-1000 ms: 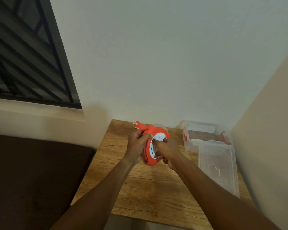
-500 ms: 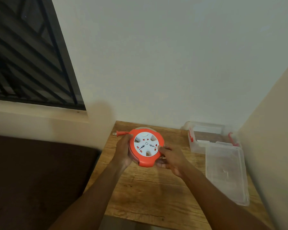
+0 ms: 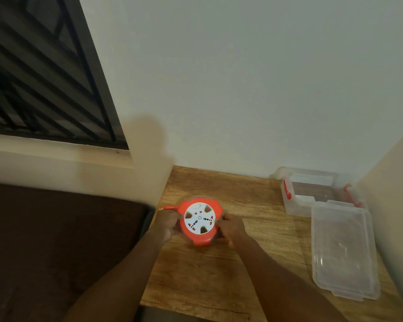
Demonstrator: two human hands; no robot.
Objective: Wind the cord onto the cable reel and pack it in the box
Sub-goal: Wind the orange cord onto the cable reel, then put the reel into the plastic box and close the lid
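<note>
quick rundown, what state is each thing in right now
cable reel: flat, socket face up, gripped on both sides, cord wound in
plug: sticks out at the reel's left
left hand: grips the reel's left edge
right hand: grips the reel's right edge
box: open, nothing visible inside, red latches undone
lid: off, lying on the table in front of the box

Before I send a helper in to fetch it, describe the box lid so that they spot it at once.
Start at the wooden table in the room's corner and look along its right edge. The lid lies flat there, its far end against the open clear box. Unlike the box, it is shallow, with no red latches.
</note>
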